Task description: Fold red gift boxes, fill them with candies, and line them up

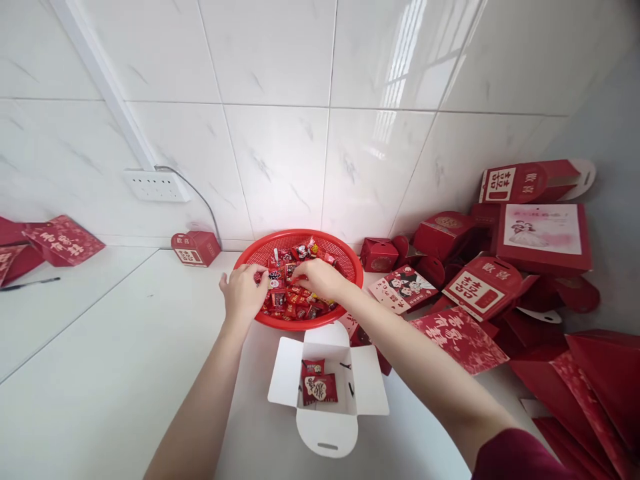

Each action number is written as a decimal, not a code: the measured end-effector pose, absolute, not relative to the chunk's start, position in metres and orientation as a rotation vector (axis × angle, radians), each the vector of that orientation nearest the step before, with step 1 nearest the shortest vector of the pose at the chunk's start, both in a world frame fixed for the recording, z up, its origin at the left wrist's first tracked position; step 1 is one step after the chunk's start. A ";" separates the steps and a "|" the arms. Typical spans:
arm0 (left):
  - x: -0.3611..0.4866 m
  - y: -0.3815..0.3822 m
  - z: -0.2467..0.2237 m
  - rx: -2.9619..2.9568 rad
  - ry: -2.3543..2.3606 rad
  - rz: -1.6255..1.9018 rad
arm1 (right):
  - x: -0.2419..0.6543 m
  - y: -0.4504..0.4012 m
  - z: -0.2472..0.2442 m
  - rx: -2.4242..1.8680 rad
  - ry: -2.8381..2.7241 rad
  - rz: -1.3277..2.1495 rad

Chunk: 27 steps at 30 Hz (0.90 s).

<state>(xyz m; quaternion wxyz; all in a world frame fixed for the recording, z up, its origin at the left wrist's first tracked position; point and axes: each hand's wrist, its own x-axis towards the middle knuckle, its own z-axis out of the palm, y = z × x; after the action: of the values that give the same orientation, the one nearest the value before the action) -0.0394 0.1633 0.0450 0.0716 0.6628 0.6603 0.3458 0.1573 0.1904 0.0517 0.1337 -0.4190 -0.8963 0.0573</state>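
I face a wall point(280, 60) of glossy, grey-veined tiles catching striped light point(400, 60); a socket strip point(156, 186) sits above my white surface point(110, 347).

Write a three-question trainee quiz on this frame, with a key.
1. Over which container are the left hand and right hand?
2. True or false: the white box stands closed.
3. Which lies closer to the power strip: (A) the small red box or (B) the pen?

Key:
1. The red basket of wrapped packets.
2. False; its flaps are spread open.
3. A.
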 end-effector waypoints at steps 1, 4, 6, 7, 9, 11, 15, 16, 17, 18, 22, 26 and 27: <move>-0.034 0.159 0.049 1.993 1.928 1.068 | 0.163 0.180 0.059 -1.177 -2.501 0.163; -0.013 0.142 0.061 1.801 1.530 1.020 | 0.179 0.141 0.080 -0.946 -2.022 0.297; 0.000 0.129 0.069 1.493 1.133 0.912 | 0.188 0.115 0.090 -0.749 -1.838 0.430; 0.005 0.123 0.072 1.345 0.950 0.873 | 0.192 0.103 0.093 -0.688 -1.817 0.458; 0.010 0.111 0.078 1.203 0.722 0.864 | 0.199 0.085 0.095 -0.631 -1.838 0.461; 0.012 0.102 0.083 1.237 0.643 0.920 | 0.203 0.073 0.092 -0.629 -1.858 0.455; 0.013 0.091 0.089 1.355 0.668 1.085 | 0.198 0.064 0.079 -0.700 -1.561 0.733; 0.015 0.089 0.088 1.360 0.678 1.144 | 0.196 0.063 0.077 -0.712 -1.440 0.842; 0.017 0.087 0.088 1.365 0.689 1.200 | 0.193 0.062 0.075 -0.720 -1.341 0.933; 0.020 0.085 0.087 1.374 0.703 1.244 | 0.190 0.062 0.073 -0.728 -1.273 0.995; 0.031 0.079 0.083 1.502 0.773 1.252 | 0.187 0.062 0.074 -0.788 -1.245 1.020; 0.033 0.077 0.084 1.618 0.796 1.187 | 0.193 0.063 0.074 -0.826 -1.276 0.998; 0.032 0.077 0.085 1.616 0.808 1.210 | 0.194 0.064 0.073 -0.830 -1.285 1.002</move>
<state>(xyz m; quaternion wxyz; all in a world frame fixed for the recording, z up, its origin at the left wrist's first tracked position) 0.0321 0.0770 0.0847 0.4650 0.6578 0.3291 0.4927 0.1944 0.0638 0.0733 0.6105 -0.3595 -0.5565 0.4340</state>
